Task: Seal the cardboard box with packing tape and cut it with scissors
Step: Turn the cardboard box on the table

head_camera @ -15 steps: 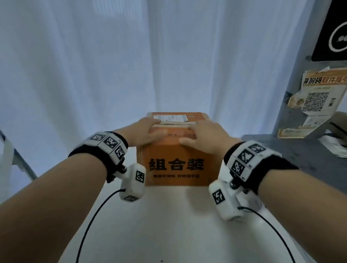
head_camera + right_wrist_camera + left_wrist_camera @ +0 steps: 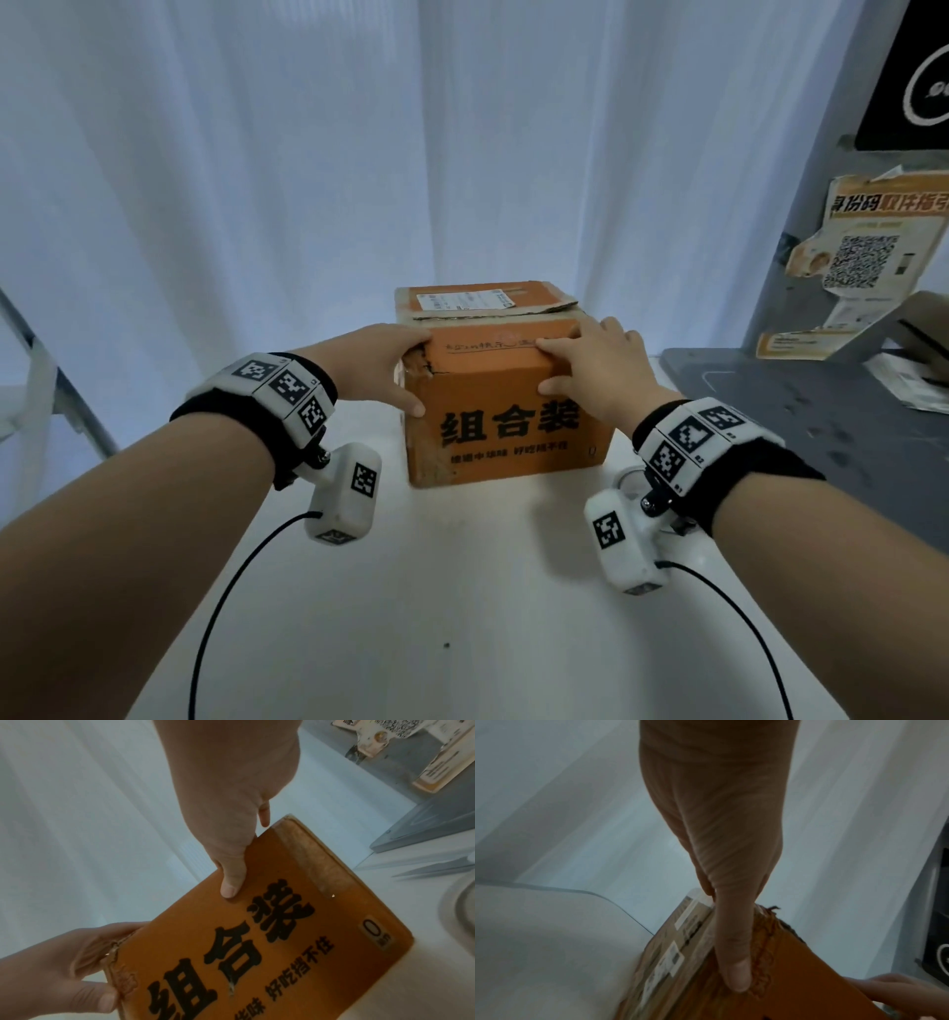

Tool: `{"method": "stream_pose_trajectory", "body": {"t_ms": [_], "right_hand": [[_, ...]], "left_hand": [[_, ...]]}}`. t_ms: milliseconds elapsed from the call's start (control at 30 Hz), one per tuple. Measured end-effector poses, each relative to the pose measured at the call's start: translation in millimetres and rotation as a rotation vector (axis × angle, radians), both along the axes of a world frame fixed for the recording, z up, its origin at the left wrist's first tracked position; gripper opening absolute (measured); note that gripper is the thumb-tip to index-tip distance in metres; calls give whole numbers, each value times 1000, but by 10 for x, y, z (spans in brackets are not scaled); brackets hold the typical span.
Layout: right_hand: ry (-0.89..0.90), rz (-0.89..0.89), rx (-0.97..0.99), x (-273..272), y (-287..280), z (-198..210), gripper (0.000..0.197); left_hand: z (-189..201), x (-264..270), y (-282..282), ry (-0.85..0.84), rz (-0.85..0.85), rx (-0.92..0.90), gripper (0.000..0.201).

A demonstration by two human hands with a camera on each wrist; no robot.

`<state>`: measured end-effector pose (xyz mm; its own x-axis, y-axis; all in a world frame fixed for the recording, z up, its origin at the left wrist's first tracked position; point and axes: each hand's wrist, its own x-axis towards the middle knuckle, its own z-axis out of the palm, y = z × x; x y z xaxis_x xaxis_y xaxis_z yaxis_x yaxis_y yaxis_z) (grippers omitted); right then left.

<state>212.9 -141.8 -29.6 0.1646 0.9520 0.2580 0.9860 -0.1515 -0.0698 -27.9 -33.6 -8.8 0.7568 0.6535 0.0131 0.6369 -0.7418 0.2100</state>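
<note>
An orange cardboard box (image 2: 503, 431) with black characters on its front stands on the white table (image 2: 462, 591). Its top flaps are folded down, the far one slightly raised at the right, with a white label on it. My left hand (image 2: 395, 370) grips the torn near-left top corner, fingers on top and thumb (image 2: 734, 953) on the front face. At the near-right top corner my right hand (image 2: 565, 367) holds the box the same way, thumb (image 2: 232, 878) on the front. A clear ring, perhaps the tape roll (image 2: 629, 475), lies behind my right wrist. I see no scissors for certain.
A grey platform (image 2: 770, 401) adjoins the table on the right, with a QR-code notice (image 2: 868, 257) and papers on it. A white curtain (image 2: 308, 154) hangs close behind the box. A metal frame (image 2: 51, 401) stands at the far left. Sensor cables trail from both wrists.
Both hands have slid from lying flat on the box top towards me, to its near top corners, thumbs now on the front face.
</note>
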Motion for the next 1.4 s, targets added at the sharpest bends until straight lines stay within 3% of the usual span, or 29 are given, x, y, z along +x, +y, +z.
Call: {"method": "stream_pose_trajectory", "body": {"t_ms": [67,167,267,467,533,667,800,933,1167,1400], "right_hand": [[59,-26,10,45,-35,-32,54],[305,-36,22,89,-101,-72,54],[396,-11,-11,112,-146,-97,54],[568,226,-53,-28,-351,-8,48],[628,293,-105,-90,-408,23,51],[578,310,-44,-71,-438,7,53],[551,296,-29,11,-448,3,60],[615,306,-67,150,-406,-21,59],[664,242,-50,509,-371,-70,60],[580,221,-32,483,-253,-89,56]], "left_hand": [[14,12,-70,3,-32,22,74],[24,44,-132,-29,-100,51,77],[45,123,-255,-2,-70,134,72],[-22,447,-601,95,50,401,75],[-85,571,-703,33,95,401,69],[-154,683,-775,-143,46,262,60],[-27,478,-629,-60,-19,70,59],[-83,403,-545,-25,38,108,62],[-197,743,-546,-18,117,318,63],[-201,818,-456,-11,150,285,64]]}}
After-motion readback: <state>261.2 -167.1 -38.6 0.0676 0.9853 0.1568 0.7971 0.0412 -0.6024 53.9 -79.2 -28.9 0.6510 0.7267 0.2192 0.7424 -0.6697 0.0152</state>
